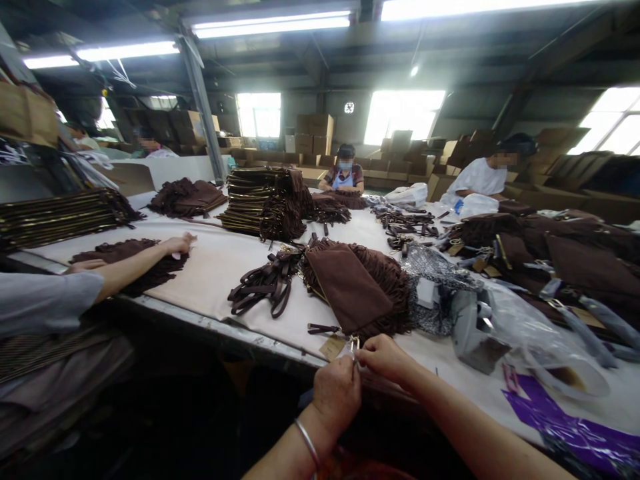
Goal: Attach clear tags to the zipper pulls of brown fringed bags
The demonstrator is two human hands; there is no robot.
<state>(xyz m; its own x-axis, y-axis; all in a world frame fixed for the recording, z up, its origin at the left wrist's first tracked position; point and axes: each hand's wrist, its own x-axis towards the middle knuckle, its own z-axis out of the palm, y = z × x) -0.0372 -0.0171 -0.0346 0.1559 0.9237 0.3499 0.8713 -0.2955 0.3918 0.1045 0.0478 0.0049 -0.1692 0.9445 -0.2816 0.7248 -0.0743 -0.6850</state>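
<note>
My left hand (337, 390), with a silver bangle at the wrist, is closed at the table's front edge. My right hand (384, 355) pinches right beside it. Between the fingertips of both shows a gold metal clasp (355, 344); whatever lies deeper inside the fingers is hidden. Just beyond lies a dark brown fringed pouch (349, 287), flat side up, fringe spreading to the right. A tan paper tag (332, 347) hangs beside the clasp, near a small zipper pull (323, 329). To the left of the pouch is a bundle of brown wrist straps (267, 280).
A tall stack of pouches (260, 200) stands behind. On the right are a tape dispenser (477, 327), clear plastic, a purple plastic sheet (570, 417) and heaped brown bags (595, 267). At left, a co-worker's arm (135, 267) reaches over another fringed piece (117, 252). Other people sit across the table.
</note>
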